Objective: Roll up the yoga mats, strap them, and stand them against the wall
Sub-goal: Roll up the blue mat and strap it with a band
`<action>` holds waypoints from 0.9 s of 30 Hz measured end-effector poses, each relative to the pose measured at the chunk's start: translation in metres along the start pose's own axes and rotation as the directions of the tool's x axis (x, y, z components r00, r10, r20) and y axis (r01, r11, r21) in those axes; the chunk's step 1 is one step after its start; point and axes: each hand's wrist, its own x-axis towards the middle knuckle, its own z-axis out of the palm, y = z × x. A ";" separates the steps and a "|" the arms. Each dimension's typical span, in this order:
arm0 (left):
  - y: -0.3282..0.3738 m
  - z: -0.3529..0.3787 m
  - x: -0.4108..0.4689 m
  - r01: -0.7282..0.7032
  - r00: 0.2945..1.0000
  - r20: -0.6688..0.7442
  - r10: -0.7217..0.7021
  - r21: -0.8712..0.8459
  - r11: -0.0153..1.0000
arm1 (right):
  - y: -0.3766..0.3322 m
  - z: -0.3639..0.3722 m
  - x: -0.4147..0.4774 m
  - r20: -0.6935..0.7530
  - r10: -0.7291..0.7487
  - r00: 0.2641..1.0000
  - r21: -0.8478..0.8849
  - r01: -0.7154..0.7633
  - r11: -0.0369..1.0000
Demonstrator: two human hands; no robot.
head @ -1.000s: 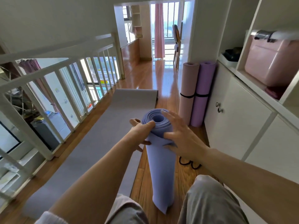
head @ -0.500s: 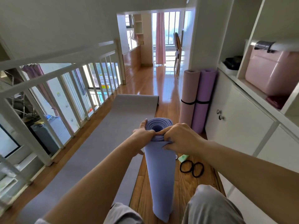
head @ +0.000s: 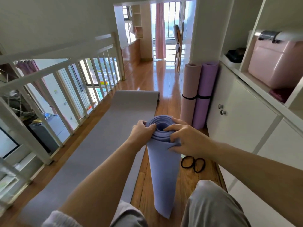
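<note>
A grey mat lies unrolled on the floor. Our left hand grips the top rim of the blue rolled mat, which stands upright between our knees. Our right hand curls its fingers round the rim's other side. Black straps lie just right of it. Farther right, a pink mat and a purple mat stand strapped beside the cabinet.

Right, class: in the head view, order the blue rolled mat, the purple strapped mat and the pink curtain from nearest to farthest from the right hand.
1. blue rolled mat: upright in front of the person; the right hand grips its top.
2. purple strapped mat: standing ahead on the right, against the cabinet.
3. pink curtain: at the far end of the room.
</note>
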 end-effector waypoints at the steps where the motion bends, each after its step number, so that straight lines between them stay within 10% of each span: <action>1: 0.001 -0.005 0.002 0.024 0.998 0.057 -0.024 -0.003 1.000 | 0.000 -0.003 -0.001 0.013 -0.011 1.000 0.008 0.011 1.000; 7: 0.004 -0.029 0.011 0.119 0.927 0.371 -0.058 -0.143 0.983 | -0.013 -0.006 -0.006 0.068 -0.148 0.987 -0.021 0.150 0.988; 18: 0.009 -0.025 0.010 -0.032 0.850 0.524 0.045 -0.034 0.999 | -0.007 -0.004 -0.015 0.135 -0.228 0.964 -0.077 0.240 0.968; 27: 0.002 -0.008 -0.005 -0.128 0.935 0.341 0.097 0.068 0.989 | 0.006 -0.005 -0.034 0.108 -0.279 0.954 -0.041 0.284 0.958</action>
